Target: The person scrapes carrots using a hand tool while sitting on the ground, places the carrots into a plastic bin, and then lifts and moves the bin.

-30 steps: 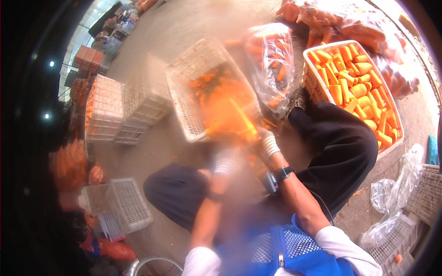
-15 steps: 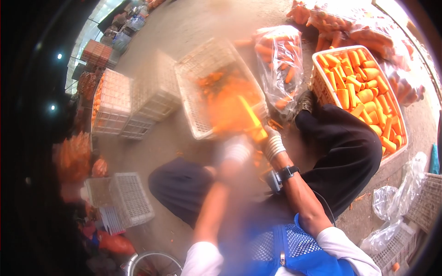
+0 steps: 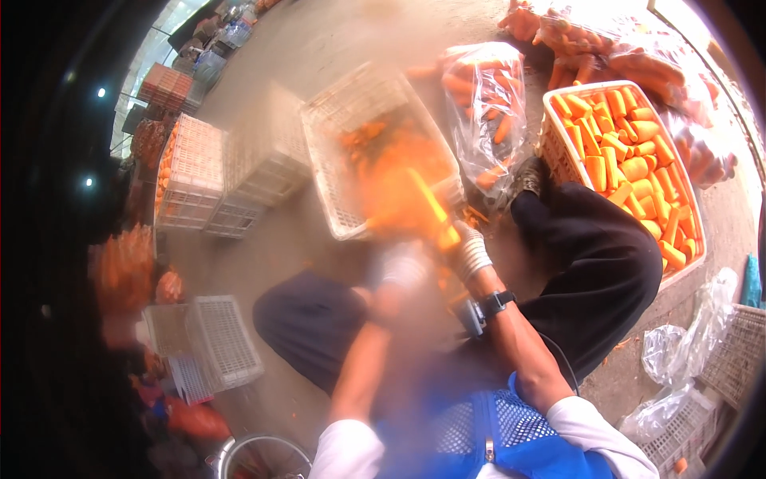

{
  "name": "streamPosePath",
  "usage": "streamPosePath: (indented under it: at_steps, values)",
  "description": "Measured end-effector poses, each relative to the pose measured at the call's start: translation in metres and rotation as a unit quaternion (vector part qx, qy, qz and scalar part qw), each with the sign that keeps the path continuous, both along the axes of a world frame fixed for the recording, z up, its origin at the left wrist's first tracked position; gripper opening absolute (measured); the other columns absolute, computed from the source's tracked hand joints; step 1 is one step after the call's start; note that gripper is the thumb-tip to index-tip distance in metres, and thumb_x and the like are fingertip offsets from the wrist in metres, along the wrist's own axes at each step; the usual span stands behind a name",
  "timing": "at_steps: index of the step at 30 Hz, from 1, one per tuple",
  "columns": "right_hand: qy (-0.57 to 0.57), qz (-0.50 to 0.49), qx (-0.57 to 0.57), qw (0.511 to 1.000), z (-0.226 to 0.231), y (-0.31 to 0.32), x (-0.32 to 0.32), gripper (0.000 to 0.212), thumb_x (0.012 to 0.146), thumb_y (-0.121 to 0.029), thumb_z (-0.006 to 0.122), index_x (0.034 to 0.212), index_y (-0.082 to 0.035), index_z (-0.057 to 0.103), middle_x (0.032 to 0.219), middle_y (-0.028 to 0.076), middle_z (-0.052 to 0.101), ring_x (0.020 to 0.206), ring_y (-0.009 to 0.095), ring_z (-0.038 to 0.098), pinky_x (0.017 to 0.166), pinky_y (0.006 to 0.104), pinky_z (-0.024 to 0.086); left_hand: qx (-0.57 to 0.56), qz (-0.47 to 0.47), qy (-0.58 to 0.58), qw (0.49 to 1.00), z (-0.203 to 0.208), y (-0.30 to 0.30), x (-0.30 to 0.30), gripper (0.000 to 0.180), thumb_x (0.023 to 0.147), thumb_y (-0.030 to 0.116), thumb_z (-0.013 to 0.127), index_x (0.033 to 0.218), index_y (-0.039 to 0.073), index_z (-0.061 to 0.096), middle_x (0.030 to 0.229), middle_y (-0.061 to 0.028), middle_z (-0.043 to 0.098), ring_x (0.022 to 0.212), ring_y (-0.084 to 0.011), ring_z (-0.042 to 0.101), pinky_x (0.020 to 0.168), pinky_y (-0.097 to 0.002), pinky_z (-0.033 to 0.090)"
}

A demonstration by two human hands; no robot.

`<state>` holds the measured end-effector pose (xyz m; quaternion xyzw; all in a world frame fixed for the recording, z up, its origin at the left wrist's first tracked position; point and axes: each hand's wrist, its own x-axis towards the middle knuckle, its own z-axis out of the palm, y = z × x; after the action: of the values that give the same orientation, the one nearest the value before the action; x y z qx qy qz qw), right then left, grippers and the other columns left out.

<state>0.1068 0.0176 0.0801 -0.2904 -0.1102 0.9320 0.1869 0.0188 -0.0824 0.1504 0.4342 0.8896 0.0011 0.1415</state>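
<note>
My right hand (image 3: 472, 249), in a pale banded glove, is closed at the near end of a bright orange peeled carrot (image 3: 428, 195). The carrot slants up and away over a white plastic crate (image 3: 319, 172). Beside it on the left, my gloved left hand (image 3: 403, 267) is hazy, and its fingers cannot be made out. Any tool in that hand is hidden by the blur. Inside the crate lies a blurred heap of orange peelings (image 3: 387, 164). A grey metallic object (image 3: 471, 317) shows just beside my right wrist.
At the right stands a crate (image 3: 553, 132) full of peeled carrots. A clear plastic bag of carrots (image 3: 487, 104) lies between the crates, with more bagged carrots (image 3: 638, 60) behind. Stacked crates (image 3: 263, 152) stand left, and a white basket (image 3: 227, 339) sits lower left. My bent legs flank the work.
My left hand has shifted slightly down and left. The carrot has turned or tilted a little in my right hand, which otherwise stays in nearly the same place.
</note>
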Motion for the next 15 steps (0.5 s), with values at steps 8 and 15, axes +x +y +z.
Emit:
streamPosePath:
  at_steps: [8,15]
  values:
    - [-0.035,-0.007,-0.014,0.999,0.010,0.003,-0.006,0.035,0.092,-0.027,0.055,0.112,0.002,0.056,0.097,0.013,0.063,0.084,0.025,0.061,0.075,0.0351,0.050,0.078,-0.011,0.006,0.997,-0.014,0.010,-0.018,0.017,0.082,0.020,0.056,0.085,0.007,0.067,0.076,-0.0173,0.066,0.073,-0.0392,0.064,0.066,-0.0478,0.051]
    - [-0.013,-0.018,-0.024,0.999,-0.002,0.004,-0.009,0.038,0.093,-0.028,0.054,0.115,0.003,0.055,0.104,0.016,0.062,0.089,0.028,0.061,0.077,0.0381,0.051,0.010,-0.115,0.166,0.979,-0.067,0.004,-0.049,0.013,0.083,0.013,0.056,0.085,0.008,0.068,0.074,-0.0149,0.064,0.069,-0.0319,0.064,0.056,-0.0447,0.049]
